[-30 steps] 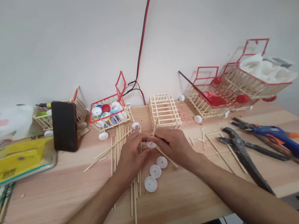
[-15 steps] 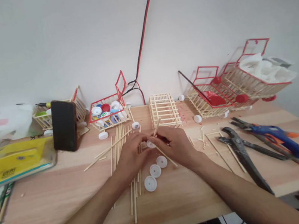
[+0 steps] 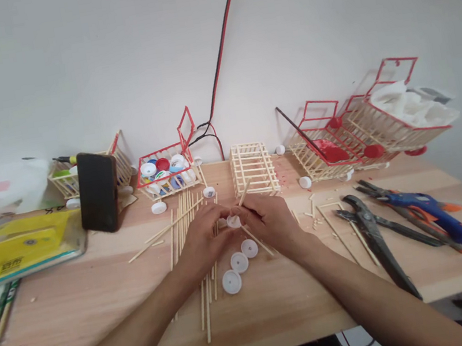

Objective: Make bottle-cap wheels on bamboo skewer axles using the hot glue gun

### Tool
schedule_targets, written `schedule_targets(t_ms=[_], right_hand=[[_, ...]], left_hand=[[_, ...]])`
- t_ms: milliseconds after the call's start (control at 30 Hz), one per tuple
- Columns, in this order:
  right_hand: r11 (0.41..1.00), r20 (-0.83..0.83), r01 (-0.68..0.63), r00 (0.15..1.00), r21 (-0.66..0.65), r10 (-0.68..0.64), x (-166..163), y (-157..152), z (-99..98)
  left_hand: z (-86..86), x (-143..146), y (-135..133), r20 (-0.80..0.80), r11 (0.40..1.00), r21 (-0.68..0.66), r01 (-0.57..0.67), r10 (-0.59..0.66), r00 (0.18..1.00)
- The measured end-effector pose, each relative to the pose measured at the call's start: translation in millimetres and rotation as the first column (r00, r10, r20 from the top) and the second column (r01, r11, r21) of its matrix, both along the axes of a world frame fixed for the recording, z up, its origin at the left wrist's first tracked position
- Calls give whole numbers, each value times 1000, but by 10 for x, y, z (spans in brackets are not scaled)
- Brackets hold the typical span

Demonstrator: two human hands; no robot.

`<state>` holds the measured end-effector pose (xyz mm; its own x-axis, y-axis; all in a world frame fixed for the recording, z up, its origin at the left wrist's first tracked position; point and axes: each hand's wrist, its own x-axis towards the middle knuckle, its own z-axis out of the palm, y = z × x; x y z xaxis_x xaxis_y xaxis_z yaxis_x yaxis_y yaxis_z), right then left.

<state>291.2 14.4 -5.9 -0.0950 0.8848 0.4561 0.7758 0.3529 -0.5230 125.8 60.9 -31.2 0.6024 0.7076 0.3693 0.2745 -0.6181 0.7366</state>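
Note:
Between my two hands is a white bottle cap [image 3: 233,221], pinched by the fingertips of my left hand [image 3: 205,231]. My right hand [image 3: 267,221] is closed on a thin wooden stick [image 3: 260,241], whose upper end pokes out above the knuckles; its fingertips also touch the cap's edge. Whether the stick meets the cap is hidden by the fingers. Just below lie three more white caps [image 3: 239,262] in a slanting row on the table. Loose sticks [image 3: 208,311] lie beneath and beside my left hand.
Behind my hands stands a bare stick frame [image 3: 254,169]. Left of it is a cart of caps [image 3: 167,171], then a phone [image 3: 98,192] and a yellow packet [image 3: 23,247]. Right are red-edged stick carts [image 3: 319,147], pliers [image 3: 378,243] and a blue glue gun [image 3: 434,214].
The cap between my hands has turned slightly and shows more of its face. Both hands keep nearly the same place; the whole view has shifted a little.

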Motion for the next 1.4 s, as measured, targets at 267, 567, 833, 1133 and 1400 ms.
schedule_targets(t_ms=[267,567,833,1133,1400], right_hand=[[1000,-7,-1,1000,9,1,-3,-1,-15],[1000,2,8,1000,-8,-8,1,15,-15],[999,-28,-2,1000,-45,1,16,5,-22],[1000,6,-16,1000,-18,16,12,8,-5],[1000,39,-4,999,-4,4,9,13,-30]], left_hand=[[6,8,-6,-16,1000,-16,-7,7,1000],[10,10,-10,-19,1000,-11,-14,14,1000],[13,1,6,1,1000,-15,-16,16,1000],[13,2,-2,6,1000,-23,-8,8,1000],[-1,13,-2,-8,999,-39,-10,10,1000]])
